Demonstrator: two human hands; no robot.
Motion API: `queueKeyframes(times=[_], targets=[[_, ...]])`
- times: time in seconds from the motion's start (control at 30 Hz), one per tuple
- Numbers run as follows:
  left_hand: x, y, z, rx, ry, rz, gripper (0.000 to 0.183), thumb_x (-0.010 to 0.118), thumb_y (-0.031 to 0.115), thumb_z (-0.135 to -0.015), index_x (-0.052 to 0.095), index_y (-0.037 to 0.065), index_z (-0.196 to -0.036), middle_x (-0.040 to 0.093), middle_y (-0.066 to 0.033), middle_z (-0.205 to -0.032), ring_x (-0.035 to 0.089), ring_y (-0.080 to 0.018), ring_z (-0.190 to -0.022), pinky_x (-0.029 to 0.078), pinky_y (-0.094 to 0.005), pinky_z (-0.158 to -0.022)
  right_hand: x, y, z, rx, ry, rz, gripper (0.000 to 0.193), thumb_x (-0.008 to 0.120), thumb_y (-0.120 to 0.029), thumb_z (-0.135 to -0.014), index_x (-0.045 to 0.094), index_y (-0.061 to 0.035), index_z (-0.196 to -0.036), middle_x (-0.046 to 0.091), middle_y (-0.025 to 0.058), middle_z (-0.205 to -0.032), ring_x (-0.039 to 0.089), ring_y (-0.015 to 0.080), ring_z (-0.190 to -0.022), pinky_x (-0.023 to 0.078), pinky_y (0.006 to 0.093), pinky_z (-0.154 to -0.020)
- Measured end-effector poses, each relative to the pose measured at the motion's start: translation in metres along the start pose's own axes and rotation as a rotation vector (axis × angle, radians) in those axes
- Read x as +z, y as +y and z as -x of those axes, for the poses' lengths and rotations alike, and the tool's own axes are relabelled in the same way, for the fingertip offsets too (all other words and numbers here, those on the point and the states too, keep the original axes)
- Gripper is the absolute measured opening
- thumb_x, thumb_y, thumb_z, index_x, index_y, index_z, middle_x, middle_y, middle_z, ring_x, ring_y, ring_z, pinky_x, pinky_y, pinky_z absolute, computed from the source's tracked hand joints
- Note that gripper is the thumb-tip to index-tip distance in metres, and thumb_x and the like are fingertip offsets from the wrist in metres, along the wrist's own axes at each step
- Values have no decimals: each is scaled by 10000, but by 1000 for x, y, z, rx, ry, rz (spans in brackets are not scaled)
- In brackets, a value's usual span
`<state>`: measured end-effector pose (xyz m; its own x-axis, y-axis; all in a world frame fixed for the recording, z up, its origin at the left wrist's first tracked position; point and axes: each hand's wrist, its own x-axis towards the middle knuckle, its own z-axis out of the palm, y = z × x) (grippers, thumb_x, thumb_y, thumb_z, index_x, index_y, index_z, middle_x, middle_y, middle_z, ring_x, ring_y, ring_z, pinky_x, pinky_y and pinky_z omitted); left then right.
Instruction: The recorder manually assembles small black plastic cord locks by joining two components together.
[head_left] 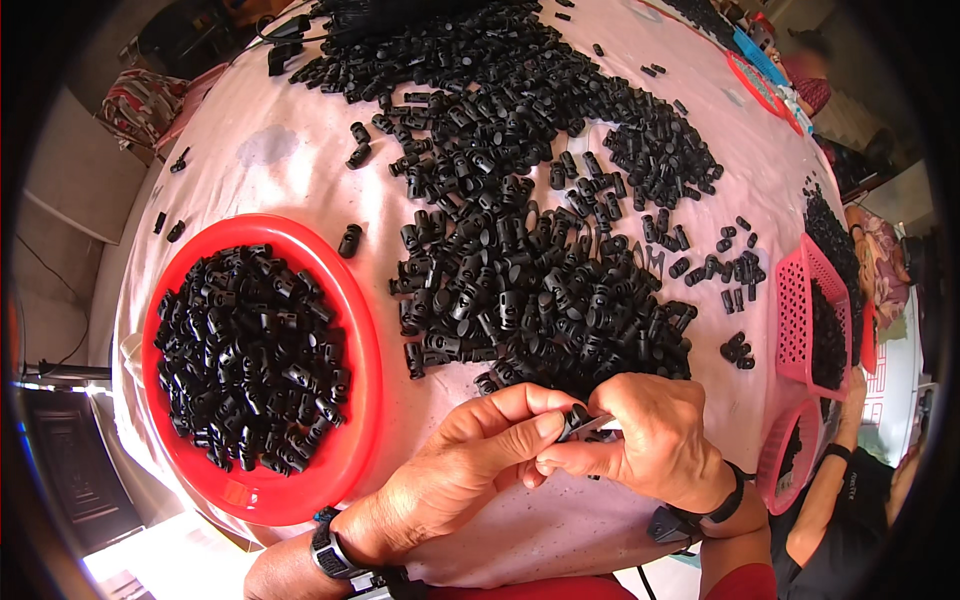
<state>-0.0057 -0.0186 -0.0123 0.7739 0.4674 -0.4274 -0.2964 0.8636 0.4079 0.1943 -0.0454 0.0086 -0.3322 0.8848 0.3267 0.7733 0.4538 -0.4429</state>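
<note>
In front of my body my two hands meet at the near edge of a large heap of small black plastic cord locks (510, 290). My left hand (470, 450) pinches one black cord lock (573, 418) between thumb and fingertips. Closed around a thin, silvery, blade-like tool (598, 424), my right hand (645, 430) brings it against that cord lock. Most of the tool is hidden by my right fingers, so its kind is unclear. To the left of my hands stands a round red basin (365, 400) filled with similar black pieces.
A pale pink cloth (300, 170) covers the table, with loose black pieces scattered on it. Pink plastic baskets (793, 320) stand along the right side. Beyond them, at the right, another person's arm (828, 490) reaches toward more black pieces. A blue tray (758, 55) lies far right.
</note>
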Motion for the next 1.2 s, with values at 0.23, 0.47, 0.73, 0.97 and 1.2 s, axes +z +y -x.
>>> queueKeyframes(times=[0.23,0.47,0.73,0.97,1.2], targets=[[-2,-2,-1,13,-5,-19,243,594,225,-983,607,80,-1178,582,42,-872,508,-48,-758,431,-207,-702,-1,-2,1,31,-46,14,532,811,-482,-720,488,-67,-636,515,37,-526,578,206,-449,436,305,-409],[3,2,1,-15,5,3,238,600,245,-980,608,86,-1157,584,47,-909,505,-49,-774,434,-207,-728,0,-4,2,16,17,-1,539,830,-486,-693,492,-70,-637,519,44,-525,568,199,-440,437,303,-407],[3,1,1,-4,-1,8,227,592,242,-984,612,84,-1146,584,49,-909,503,-48,-770,433,-206,-727,-1,-2,3,57,-22,-18,556,830,-507,-684,495,-64,-648,534,49,-532,573,208,-442,444,309,-412],[1,0,-3,18,-9,-6,228,593,238,-984,612,77,-1144,585,46,-875,504,-47,-757,430,-207,-705,0,-3,1,64,-10,24,563,834,-503,-678,484,-64,-631,519,44,-517,567,211,-437,440,312,-410],[5,-1,-3,32,13,-3,234,590,242,-986,612,75,-1148,573,45,-842,499,-43,-747,414,-200,-688,-1,-3,2,2,21,10,464,818,-446,-734,531,-81,-723,538,11,-580,573,155,-469,448,270,-421]])
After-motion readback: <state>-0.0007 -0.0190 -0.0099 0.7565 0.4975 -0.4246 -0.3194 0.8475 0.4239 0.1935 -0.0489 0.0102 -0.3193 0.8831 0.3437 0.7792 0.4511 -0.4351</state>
